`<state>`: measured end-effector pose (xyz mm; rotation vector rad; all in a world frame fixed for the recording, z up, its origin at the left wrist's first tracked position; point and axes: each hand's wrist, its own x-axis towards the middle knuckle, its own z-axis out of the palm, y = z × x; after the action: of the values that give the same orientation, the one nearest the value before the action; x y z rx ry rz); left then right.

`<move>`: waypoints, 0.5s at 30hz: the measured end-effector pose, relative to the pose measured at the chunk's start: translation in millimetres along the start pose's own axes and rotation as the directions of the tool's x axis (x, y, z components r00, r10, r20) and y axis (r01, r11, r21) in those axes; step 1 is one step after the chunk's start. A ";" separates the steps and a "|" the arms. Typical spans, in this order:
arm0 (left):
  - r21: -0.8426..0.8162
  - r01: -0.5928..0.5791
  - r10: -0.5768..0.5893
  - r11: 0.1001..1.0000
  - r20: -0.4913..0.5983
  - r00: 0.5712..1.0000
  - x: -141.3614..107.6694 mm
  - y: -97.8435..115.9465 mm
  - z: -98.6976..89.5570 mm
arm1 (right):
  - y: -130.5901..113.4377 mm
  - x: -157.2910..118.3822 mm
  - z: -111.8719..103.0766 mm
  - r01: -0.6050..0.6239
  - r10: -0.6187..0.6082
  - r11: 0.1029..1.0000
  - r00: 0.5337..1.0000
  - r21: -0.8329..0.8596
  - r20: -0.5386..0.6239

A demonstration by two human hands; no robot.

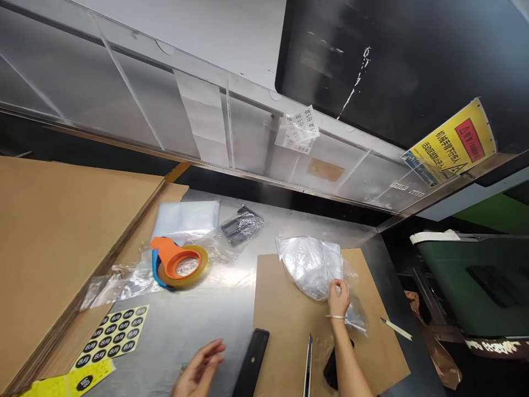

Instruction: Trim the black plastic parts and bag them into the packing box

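Observation:
My right hand (339,300) is closed in a pinch at the right edge of a clear plastic bag (309,264), which lies crumpled on a cardboard sheet (268,309). Another bit of clear plastic (356,317) pokes out beside the wrist. Low in the view, my left hand (200,369) is empty, its thumb and fingers apart, over the metal table. Just right of it lies a long black plastic part (253,358). A slim knife-like tool (308,364) rests on the cardboard, and a black object (330,369) is partly hidden by my right forearm.
An orange and blue tape dispenser (177,262) stands on the table (231,298) at left. Behind it are stacked plastic bags (185,218) and a bagged black part (243,225). Round-sticker sheets (113,336) lie near stacked cardboard (61,237). A transparent panel (256,132) spans the back.

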<state>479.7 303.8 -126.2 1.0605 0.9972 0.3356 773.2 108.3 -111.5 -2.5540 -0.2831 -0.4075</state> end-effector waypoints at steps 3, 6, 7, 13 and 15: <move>-0.059 0.111 -0.084 0.992 0.355 0.931 -8.0 13.8 48.4 | -33.5 -53.6 -13.7 0.118 -0.120 0.989 0.993 0.093 0.013; -0.244 0.278 -0.109 0.929 0.539 0.835 -18.0 19.8 84.9 | -70.7 -110.7 -28.2 0.247 -0.262 0.956 0.961 0.159 0.083; -0.319 0.305 -0.080 0.897 0.562 0.823 -20.2 20.8 92.2 | -82.1 -127.3 -33.2 0.301 -0.324 0.937 0.939 0.178 0.117; -0.452 0.542 -0.213 0.709 0.596 0.775 -24.1 18.4 91.9 | -119.9 -190.5 -57.4 0.489 -0.558 0.822 0.795 0.291 0.240; -0.460 0.535 -0.236 0.709 0.560 0.794 -25.6 14.5 83.0 | -118.7 -201.5 -63.0 0.479 -0.566 0.814 0.781 0.328 0.263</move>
<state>536.4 246.6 -90.5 0.2813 0.5835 0.0127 537.7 150.0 -73.0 -2.2510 -1.1336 -0.0940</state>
